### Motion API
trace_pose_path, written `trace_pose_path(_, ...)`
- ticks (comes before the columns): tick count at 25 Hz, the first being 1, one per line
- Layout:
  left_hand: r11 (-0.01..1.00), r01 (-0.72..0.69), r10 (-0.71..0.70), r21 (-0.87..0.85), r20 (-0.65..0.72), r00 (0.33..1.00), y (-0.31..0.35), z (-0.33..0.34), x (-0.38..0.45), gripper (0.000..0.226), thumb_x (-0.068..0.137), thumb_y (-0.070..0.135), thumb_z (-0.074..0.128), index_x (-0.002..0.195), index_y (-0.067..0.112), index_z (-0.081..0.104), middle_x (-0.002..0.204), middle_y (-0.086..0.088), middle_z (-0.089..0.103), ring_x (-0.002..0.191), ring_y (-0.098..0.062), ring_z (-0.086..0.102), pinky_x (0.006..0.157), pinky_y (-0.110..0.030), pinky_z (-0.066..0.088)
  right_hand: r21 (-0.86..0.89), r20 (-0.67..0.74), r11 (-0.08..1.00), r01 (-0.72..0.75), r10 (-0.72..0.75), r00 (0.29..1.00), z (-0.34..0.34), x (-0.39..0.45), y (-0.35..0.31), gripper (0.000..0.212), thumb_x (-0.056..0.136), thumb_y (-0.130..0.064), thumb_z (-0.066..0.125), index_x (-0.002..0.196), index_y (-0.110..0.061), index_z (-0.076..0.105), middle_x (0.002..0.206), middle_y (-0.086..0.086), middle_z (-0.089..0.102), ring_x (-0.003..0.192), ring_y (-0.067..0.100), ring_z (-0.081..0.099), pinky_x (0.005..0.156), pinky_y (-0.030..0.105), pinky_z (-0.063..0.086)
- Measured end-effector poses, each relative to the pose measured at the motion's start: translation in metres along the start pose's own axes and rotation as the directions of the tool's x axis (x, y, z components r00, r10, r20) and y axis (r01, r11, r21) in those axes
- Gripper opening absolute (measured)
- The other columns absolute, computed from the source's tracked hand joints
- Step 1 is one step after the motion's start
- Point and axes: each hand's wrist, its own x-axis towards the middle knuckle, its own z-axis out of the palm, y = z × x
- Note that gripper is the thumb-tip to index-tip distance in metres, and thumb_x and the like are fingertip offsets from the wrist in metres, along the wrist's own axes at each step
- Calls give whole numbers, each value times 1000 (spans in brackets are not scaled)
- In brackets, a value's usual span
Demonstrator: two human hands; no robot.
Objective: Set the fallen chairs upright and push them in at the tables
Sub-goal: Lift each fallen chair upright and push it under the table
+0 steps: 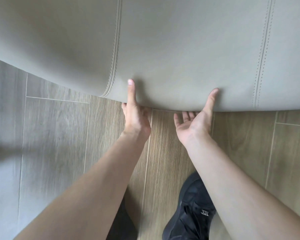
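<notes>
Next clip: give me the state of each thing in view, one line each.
Chair: grey padded panel fills the upper frame, its lower edge raised off the floor; legs not visible.
Left hand: grips the chair's edge, thumb on top, fingers underneath.
Right hand: palm up, thumb on the panel, fingers reaching under the edge.
Shoe: black, planted on the wood floor.

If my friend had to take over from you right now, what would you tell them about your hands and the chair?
Left hand: thumb on top of the padded edge of the grey chair, fingers tucked under it, so it grips the edge.
Right hand: thumb on top of the same edge, palm up, fingers reaching under it. The grip looks looser.
The chair fills the top of the view, over the wood floor. A black shoe stands close behind the hands.
Done: both hands have hold of the chair.
Left: whether it stands upright yet cannot be told; no table is in view, so pushing in still remains.
</notes>
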Motion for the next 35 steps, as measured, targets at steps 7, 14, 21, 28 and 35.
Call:
trace_pose_path(7,994,-68,60,-87,-95,994,4,5,13,76,75,62,76,135,22,51,137,1,61,119,-15,65,106,-39,51,-27,16,999,-28,28,999,12,3,7,72,73,-72,69,131,-33,58,136,-9,60,130,11,51,109,41,40)
trace_pose_path(14,996,-7,-5,-94,-133,991,14,5,11,69,74,63,78,124,18,62,126,-3,69,113,-20,67,100,-41,55,-11,25,993,-117,117,993,22,-14,7,79,70,-74,70,134,-30,55,139,-4,56,132,16,48,112,45,38)
trace_pose_path(21,992,37,-58,-121,-168,984,17,-9,-40,60,68,61,83,111,22,69,112,2,76,96,-13,75,89,-35,61,-5,-76,996,-89,88,993,13,-39,2,63,68,-71,75,118,-34,66,119,-9,73,114,16,66,105,43,48)
trace_pose_path(28,994,75,-93,-81,-254,963,61,-14,-134,61,63,62,84,106,23,66,114,3,74,107,-19,70,96,-38,56,-72,-199,986,-148,131,971,1,-132,-12,71,53,-74,80,107,-30,66,111,-7,74,103,16,66,92,44,53)
trace_pose_path(35,989,55,-81,-135,-202,976,133,6,-228,61,61,55,84,110,24,67,117,2,74,104,-14,71,90,-30,55,-132,-208,974,-183,153,966,28,-245,-48,66,57,-70,81,103,-26,66,111,-5,72,105,16,65,79,40,56)
